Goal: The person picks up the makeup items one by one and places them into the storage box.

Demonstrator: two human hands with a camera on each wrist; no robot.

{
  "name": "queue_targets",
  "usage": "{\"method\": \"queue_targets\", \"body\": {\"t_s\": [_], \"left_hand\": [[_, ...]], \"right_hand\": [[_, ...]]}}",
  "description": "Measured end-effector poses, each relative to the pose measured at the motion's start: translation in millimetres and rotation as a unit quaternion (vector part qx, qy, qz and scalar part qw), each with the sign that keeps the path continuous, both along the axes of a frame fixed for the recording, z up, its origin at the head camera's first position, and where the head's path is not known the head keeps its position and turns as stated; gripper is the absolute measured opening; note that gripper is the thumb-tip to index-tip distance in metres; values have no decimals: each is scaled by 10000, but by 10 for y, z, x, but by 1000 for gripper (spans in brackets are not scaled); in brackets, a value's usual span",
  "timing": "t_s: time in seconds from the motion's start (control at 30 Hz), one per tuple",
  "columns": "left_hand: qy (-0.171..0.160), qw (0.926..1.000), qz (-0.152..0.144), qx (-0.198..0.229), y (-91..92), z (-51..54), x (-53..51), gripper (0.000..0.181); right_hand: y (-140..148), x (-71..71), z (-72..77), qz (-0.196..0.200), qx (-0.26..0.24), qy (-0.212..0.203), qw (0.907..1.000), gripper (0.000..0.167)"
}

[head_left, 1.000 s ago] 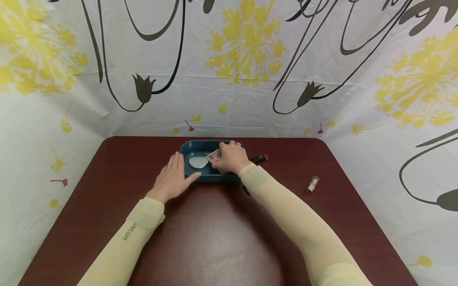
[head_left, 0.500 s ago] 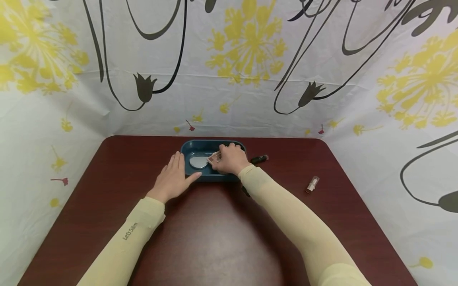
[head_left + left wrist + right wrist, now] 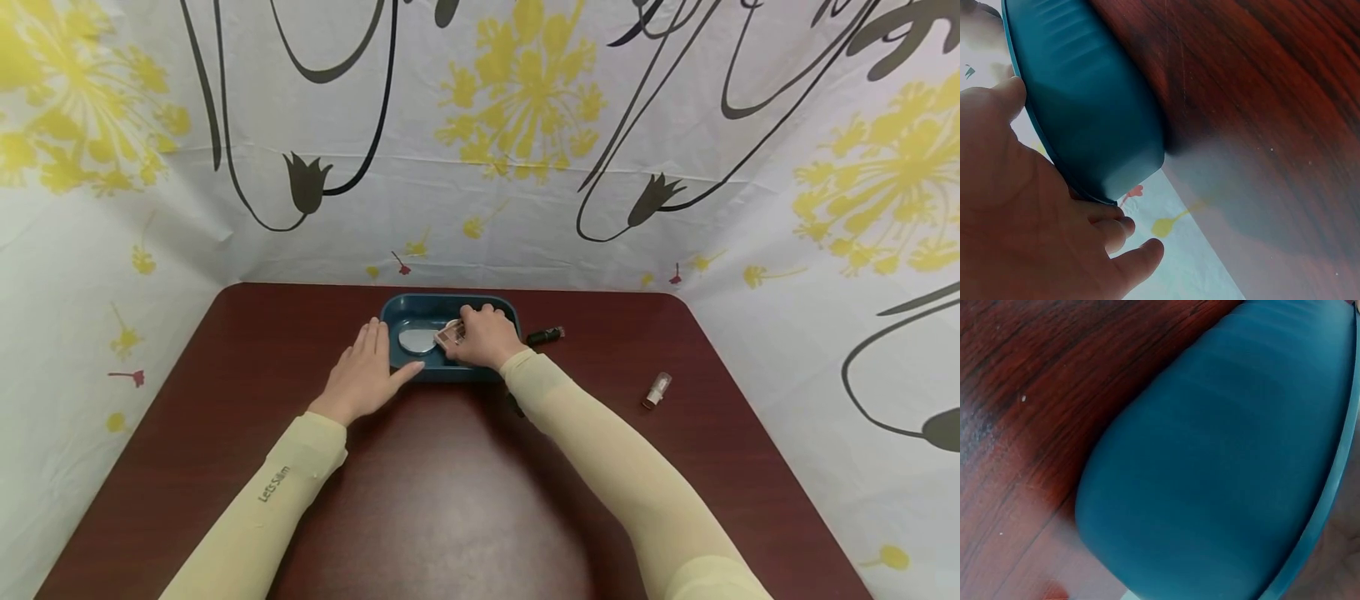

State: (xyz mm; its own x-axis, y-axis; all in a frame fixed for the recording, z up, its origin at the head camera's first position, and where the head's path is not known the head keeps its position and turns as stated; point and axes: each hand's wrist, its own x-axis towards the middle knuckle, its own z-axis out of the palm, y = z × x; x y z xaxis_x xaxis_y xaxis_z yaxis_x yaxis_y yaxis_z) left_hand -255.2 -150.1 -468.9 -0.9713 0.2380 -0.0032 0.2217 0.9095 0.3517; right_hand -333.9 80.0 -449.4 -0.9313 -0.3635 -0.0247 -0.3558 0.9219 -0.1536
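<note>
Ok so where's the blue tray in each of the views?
Head: blue tray, near the picture's middle.
Left wrist: tray, upper left, its outside showing.
Right wrist: tray, centre to right, its outside showing.
Shared landmark: dark red tabletop, in all three.

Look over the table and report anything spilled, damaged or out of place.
Nothing looks spilled or broken. The dark tube and clear-capped tube lie askew outside the tray, perhaps oddly, since a silvery disc lies inside it.
</note>
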Motion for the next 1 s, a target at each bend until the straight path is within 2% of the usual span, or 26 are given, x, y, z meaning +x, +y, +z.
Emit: {"method": "queue_targets", "body": {"t_s": [0.3,0.57,1.0], "left_hand": [[31,10000,-18,-41,8,-8,-12,106],[-1,10000,35,-20,14,-2,-8,105],[-6,10000,40,-23,20,22,13,104]], "right_hand": [[3,10,-15,-134,-81,-69,9999,70],[10,27,-23,-67,27,-7,10000,70],[47,64,10,-23,-66,4,10000,71]]}}
